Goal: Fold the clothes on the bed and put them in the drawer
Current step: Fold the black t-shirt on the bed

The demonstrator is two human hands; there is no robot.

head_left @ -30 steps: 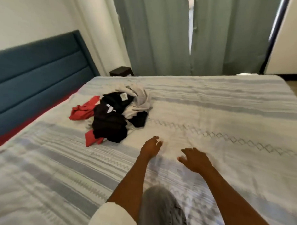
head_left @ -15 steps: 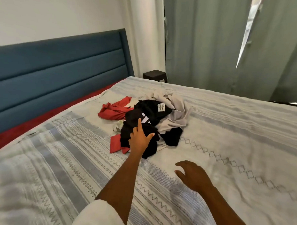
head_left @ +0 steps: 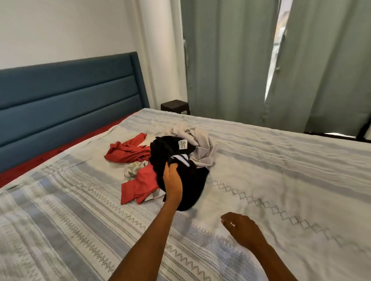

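Head view: our left hand (head_left: 172,178) grips the black garment (head_left: 181,174) in the pile; right hand (head_left: 243,230) hovers relaxed, empty. Lifting may drag the tangled red cloth (head_left: 140,184) along.

We see the clothes pile (head_left: 170,159) on the bed (head_left: 287,179), the headboard (head_left: 63,106) to its left, the curtains (head_left: 230,54) behind and a small stool (head_left: 175,106) beyond the bed's far corner.

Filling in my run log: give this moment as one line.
stage: picking first garment | left hand: grips black garment on pile | right hand: open above bedspread | folded: none
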